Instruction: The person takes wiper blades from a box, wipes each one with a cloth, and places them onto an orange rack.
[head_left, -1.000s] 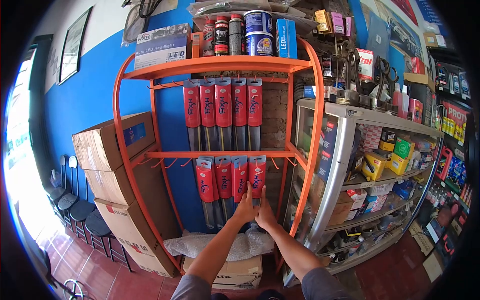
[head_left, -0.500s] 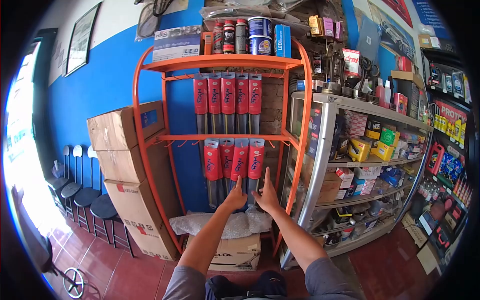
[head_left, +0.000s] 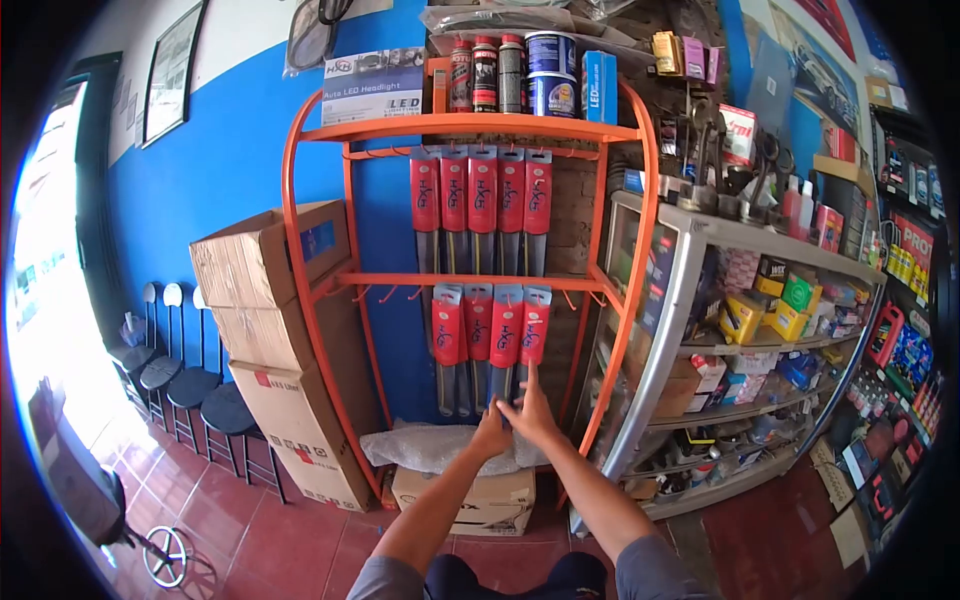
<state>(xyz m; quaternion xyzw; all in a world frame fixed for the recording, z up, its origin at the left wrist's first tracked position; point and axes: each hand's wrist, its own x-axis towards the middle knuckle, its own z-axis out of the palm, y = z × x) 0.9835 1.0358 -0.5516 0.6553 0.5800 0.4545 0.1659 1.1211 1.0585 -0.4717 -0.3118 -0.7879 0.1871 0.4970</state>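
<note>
Red-topped wiper blade packs hang in two rows, the upper pack [head_left: 482, 190] and its neighbours above, the lower pack [head_left: 507, 325] and its neighbours below. My left hand [head_left: 491, 433] is at the bottom end of that lower pack, its fingers closed around the tip as far as I can see. Just right of it, my right hand [head_left: 535, 415] has its index finger stretched up along the rightmost lower pack [head_left: 533, 330], thumb apart. Both hands are close together; part of their grip is hidden behind the fingers.
The packs hang on an orange rack [head_left: 470, 125] with cans and boxes on top. Bubble-wrapped goods [head_left: 425, 447] and a carton [head_left: 465, 500] lie beneath. Stacked cartons [head_left: 290, 400] stand left; a glass display cabinet [head_left: 690, 300] stands right. Stools [head_left: 228, 412] line the blue wall.
The view has shifted, so the rack sits farther right. My hands have come closer together and lower on the packs; my left fingers, pointing up before, are now curled in.
</note>
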